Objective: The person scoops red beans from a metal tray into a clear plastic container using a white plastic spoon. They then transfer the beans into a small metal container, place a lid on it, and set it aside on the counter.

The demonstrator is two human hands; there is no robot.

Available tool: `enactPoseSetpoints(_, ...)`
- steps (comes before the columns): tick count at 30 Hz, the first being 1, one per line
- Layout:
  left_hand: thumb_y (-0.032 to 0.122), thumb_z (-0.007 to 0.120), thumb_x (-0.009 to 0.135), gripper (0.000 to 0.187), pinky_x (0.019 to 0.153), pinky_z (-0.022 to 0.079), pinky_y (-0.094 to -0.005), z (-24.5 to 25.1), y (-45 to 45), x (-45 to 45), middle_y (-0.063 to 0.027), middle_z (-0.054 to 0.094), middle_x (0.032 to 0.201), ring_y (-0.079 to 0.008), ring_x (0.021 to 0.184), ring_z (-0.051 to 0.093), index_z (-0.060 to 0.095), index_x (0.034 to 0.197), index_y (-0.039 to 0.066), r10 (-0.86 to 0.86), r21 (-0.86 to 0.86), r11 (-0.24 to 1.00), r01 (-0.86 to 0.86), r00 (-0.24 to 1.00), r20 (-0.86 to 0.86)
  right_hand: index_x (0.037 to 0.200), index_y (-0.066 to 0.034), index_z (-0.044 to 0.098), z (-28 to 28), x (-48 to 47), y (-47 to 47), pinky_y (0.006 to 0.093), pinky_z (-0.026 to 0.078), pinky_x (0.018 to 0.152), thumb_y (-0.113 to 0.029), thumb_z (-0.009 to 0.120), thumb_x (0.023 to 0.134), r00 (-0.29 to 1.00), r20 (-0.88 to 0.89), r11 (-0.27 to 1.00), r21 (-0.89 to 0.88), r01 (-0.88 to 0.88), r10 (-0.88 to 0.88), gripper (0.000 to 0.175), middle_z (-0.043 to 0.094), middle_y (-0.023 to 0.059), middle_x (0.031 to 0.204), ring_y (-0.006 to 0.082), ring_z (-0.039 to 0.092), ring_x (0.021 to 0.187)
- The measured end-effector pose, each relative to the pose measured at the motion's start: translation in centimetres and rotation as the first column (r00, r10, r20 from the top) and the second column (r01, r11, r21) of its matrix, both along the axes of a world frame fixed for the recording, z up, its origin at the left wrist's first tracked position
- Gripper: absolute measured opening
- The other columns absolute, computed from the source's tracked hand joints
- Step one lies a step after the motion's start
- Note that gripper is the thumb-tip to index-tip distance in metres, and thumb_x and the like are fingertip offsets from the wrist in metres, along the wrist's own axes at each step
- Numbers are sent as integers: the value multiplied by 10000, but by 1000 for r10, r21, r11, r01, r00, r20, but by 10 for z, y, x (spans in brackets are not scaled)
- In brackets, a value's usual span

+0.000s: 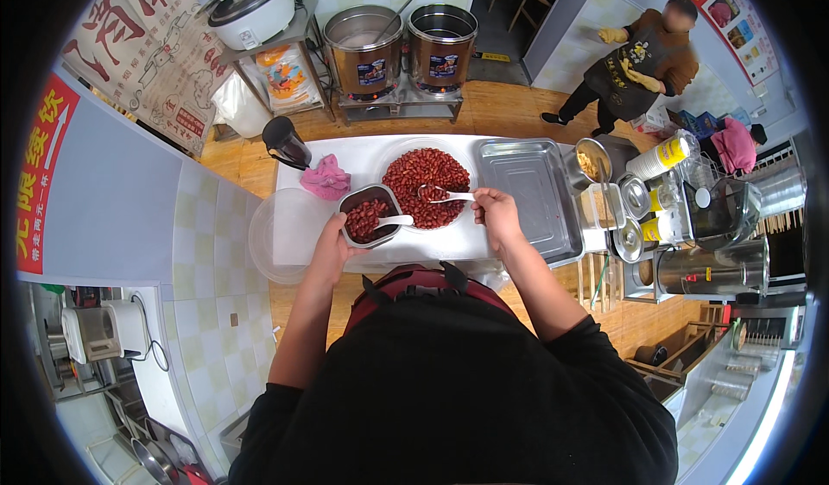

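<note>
My left hand (335, 246) grips the near left side of a square metal container (387, 243), tilted a little. Red beans (363, 218) partly fill it, and a white spoon (396, 221) rests among them, its handle over the rim. In my right hand (495, 213) is a second white spoon (461, 197). Its bowl carries several red beans and sits just over or in the pile of red beans (421, 167). That pile fills a round clear tray or lid (475, 161) on the white table (304, 226).
A pink cloth (326, 179) and a black tumbler (285, 141) stand left of the beans. To the right lies a metal tray (528, 193), beside a metal pot (589, 161) and stacked cups (657, 154). Two heated steel barrels (366, 57) are behind. A gloved person (638, 64) stands back right.
</note>
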State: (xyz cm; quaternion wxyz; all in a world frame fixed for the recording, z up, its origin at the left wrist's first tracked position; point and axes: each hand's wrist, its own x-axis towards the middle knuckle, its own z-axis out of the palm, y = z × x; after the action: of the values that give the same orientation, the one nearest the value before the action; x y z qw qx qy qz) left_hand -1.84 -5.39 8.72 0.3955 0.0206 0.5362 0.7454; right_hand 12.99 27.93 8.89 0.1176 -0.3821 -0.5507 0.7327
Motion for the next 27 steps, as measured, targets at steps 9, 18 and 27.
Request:
enactPoseSetpoints(9, 427, 445, 1122, 564, 923, 663, -470, 16, 45, -17, -168, 714, 1395, -280, 1226, 745, 521, 1519, 33, -182, -115, 978, 176, 983, -39, 1142, 16, 747, 83, 0, -11, 253, 506, 626, -107, 646, 1096, 974, -199, 980, 186, -69, 107, 165, 668, 1, 820, 77, 573, 667)
enactPoseSetpoints(18, 474, 445, 1119, 626, 975, 640, -504, 12, 64, -18, -175, 699, 1431, -297, 1248, 736, 485, 1566, 37, -209, -46, 977, 207, 977, -43, 1171, -38, 812, 90, 16, -27, 370, 600, 787, -15, 753, 980, 902, -89, 495, 856, -148, 423, 202, 762, 122, 943, 247, 743, 849)
enactPoseSetpoints(27, 435, 408, 1131, 612, 1082, 581, -559, 2, 31, -15, -178, 669, 1481, -332, 1344, 679, 472, 1582, 26, -102, 66, 992, 104, 994, -32, 1120, -21, 797, 22, 20, 10, 448, 615, 848, -102, 717, 1007, 981, 128, 340, 924, -172, 147, 160, 783, 198, 1008, 366, 768, 913)
